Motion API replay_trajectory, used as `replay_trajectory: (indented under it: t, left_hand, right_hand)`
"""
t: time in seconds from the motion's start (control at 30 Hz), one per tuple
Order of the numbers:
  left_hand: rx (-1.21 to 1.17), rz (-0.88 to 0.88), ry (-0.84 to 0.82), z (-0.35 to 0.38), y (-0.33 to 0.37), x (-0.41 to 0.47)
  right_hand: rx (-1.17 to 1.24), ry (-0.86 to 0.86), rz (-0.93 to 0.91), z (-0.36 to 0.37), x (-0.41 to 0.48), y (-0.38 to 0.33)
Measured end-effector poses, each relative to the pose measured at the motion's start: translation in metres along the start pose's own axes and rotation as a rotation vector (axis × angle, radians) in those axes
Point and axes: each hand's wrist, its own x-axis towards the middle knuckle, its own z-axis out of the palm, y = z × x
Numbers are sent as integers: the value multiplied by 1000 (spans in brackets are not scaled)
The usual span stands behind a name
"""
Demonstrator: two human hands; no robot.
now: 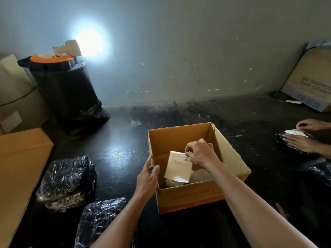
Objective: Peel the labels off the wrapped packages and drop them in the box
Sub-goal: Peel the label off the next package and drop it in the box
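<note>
An open brown cardboard box (180, 135) stands on the dark floor in front of me. My right hand (200, 153) reaches over it and pinches the top edge of a white label (178, 166), which hangs inside the box above other crumpled labels. My left hand (147, 176) rests on the box's near left corner with its fingers apart. Two black packages wrapped in shiny film lie to the left: one (67, 181) further out, one (100, 221) close to my left forearm.
Another person's hands (302, 138) work on a label on a black package at the right edge. A large brown carton (21, 169) stands at the left. A black bubble-wrap roll (69, 93) with an orange tape roll is at the wall. A carton (311, 81) leans back right.
</note>
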Motion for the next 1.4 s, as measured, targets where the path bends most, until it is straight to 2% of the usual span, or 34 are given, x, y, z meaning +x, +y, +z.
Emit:
replay_trajectory:
  t: [0.23, 0.53, 0.73, 1.4]
  left_hand:
    - [-18, 25, 21, 5, -7, 1]
    - [-33, 17, 39, 5, -11, 6]
    - [-18, 22, 41, 6, -12, 8]
    - [-25, 6, 38, 5, -16, 9]
  right_hand:
    - [-47, 36, -58, 0, 2, 0]
    - [65, 41, -77, 5, 8, 0]
    - [20, 85, -103, 11, 6, 3]
    - [103, 56, -159, 12, 6, 6]
